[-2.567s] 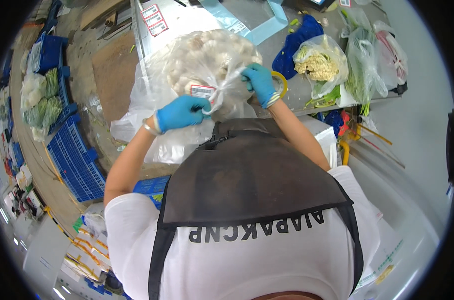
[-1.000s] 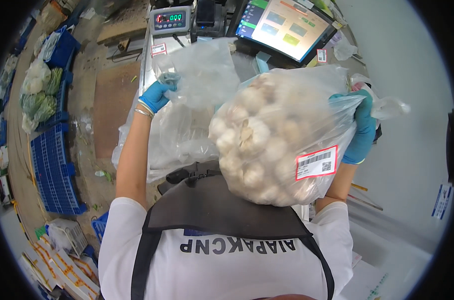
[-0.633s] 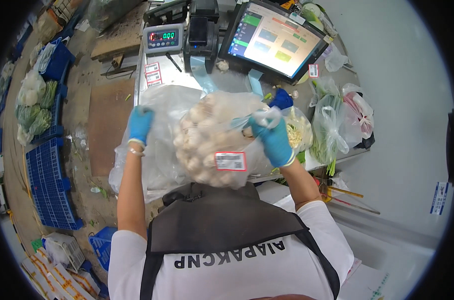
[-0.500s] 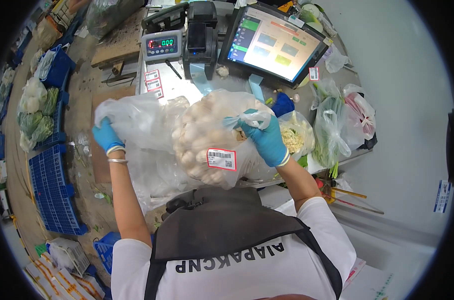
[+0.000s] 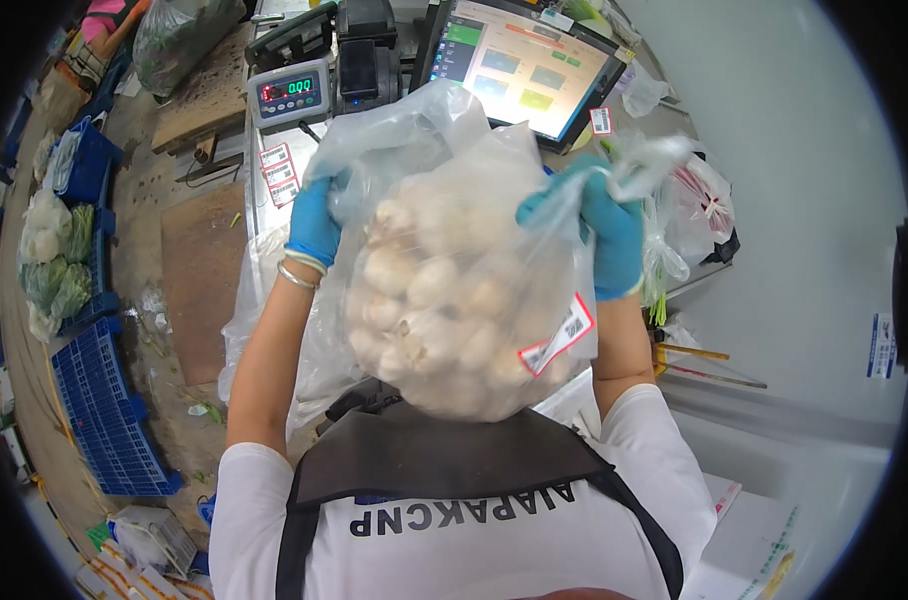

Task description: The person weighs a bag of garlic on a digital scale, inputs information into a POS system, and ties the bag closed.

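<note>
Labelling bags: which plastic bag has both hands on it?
The clear bag of white bulbs with a barcode sticker, held by left hand and right hand.

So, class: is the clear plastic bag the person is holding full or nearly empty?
Full. The clear bag bulges with pale round lumps from near its top to its base, held up by the left hand and right hand.

Looks to me like a produce packing and weighing station in a grocery or market back room. I see a digital scale (image 5: 292, 95) beside a label printer (image 5: 366, 60) and a touchscreen terminal (image 5: 529, 68), blue plastic crates (image 5: 104, 410) holding bagged greens (image 5: 49, 265), and a barcode sticker (image 5: 557, 335) on a clear bag of white produce (image 5: 454, 290).
</note>
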The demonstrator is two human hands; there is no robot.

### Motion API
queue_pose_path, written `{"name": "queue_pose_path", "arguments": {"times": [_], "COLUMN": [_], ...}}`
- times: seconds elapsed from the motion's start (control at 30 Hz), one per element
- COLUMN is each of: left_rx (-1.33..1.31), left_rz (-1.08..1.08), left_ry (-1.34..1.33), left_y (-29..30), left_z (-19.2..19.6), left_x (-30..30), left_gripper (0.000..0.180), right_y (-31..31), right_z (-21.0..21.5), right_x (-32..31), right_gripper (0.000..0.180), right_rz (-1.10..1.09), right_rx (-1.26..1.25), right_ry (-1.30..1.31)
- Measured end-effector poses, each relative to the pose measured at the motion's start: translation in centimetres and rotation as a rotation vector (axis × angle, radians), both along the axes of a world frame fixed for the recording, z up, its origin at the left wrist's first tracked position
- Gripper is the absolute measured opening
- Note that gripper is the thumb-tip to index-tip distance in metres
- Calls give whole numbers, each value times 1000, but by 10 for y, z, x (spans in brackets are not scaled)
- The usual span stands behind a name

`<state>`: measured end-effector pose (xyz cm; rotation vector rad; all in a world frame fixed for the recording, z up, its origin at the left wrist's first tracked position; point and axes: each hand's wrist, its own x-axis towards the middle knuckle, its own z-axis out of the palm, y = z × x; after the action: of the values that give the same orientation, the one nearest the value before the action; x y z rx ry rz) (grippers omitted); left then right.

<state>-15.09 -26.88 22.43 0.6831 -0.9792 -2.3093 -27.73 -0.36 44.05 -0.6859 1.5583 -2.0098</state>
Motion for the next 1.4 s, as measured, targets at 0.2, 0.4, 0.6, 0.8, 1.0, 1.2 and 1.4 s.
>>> {"name": "queue_pose_path", "arguments": {"times": [0.2, 0.4, 0.6, 0.8, 1.0, 1.2, 1.4], "left_rx": [-719, -667, -1118, -985, -1077, -1342, -1088], "left_rz": [-321, -284, 150, 21, -305, -323, -336], "left_ry": [-443, -741, -1057, -587, -510, -662, -779], "left_y": [52, 106, 69, 46, 155, 146, 159], "left_z": [-107, -126, -93, -37, 13, 6, -31], "left_x": [103, 144, 95, 20, 15, 44, 77], "left_gripper": [40, 46, 37, 22, 30, 64, 68], "right_y": [-26, -64, -46, -57, -78, -74, -55], "right_z": [-83, -234, -231, -240, -335, -250, -259], "right_x": [-19, 40, 53, 44, 19, 13, 8], "right_gripper": [16, 20, 28, 26, 36, 38, 37], "right_rz": [-132, 29, 529, 765, 316, 506, 684], "right_rx": [174, 399, 638, 661, 118, 100, 295], "right_ry": [54, 306, 438, 573, -541, -383, -80]}}
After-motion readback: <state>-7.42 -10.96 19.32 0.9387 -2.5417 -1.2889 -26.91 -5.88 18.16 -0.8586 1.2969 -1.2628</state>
